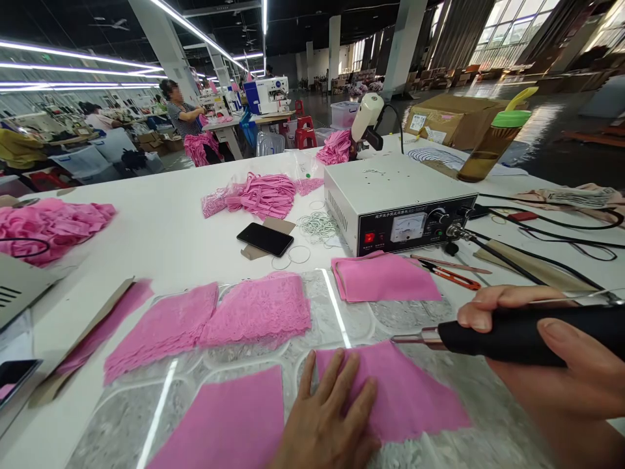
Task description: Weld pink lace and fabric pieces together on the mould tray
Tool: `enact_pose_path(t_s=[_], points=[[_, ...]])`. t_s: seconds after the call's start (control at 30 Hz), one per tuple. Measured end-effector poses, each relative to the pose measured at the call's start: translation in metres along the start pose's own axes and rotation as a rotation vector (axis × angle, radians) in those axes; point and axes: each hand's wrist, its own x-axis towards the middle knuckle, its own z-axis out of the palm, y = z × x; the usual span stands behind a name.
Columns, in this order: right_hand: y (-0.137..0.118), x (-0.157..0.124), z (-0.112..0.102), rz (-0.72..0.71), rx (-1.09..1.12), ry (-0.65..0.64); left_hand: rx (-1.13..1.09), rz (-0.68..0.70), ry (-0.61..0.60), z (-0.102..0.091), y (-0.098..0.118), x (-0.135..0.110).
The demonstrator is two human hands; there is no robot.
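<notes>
My left hand [327,410] lies flat with fingers spread on a pink fabric piece [415,394], pressing its left part to the grey marbled mat [122,417]. My right hand [541,345] is wrapped round the black handle of an ultrasonic cutter [508,332]. The cutter's metal tip touches or hovers at the upper edge of that fabric; I cannot tell which. Left of my left hand lies another flat pink piece [229,417]. Behind them are stacks of pink lace [263,306] and pink panels [166,326], and a folded pink stack [385,277].
A control box [400,202] with a dial stands behind, its cables running right. Orange-handled snips [454,277], a phone [265,239], loose elastic rings [317,225] and pink straps [263,195] lie on the white table. A bottle [493,146] stands back right. A person [185,117] works farther off.
</notes>
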Motion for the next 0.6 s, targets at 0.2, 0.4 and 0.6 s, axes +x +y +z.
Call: enact_pose_path(t_s=[0.2,0.4,0.6], points=[[-0.0022,-0.0007,0.0012,0.044,0.024,-0.01,0.019,-0.009,0.037,0.0029,0.001,0.0009],[0.0021,-0.0036,0.0001,0.051,0.018,-0.031,0.03,0.004,0.064,0.0,-0.0001,0.0036],[0.0069,-0.0045,-0.0078,-0.025,-0.021,-0.148,0.023,-0.001,0.032,-0.0032,0.0,0.0023]])
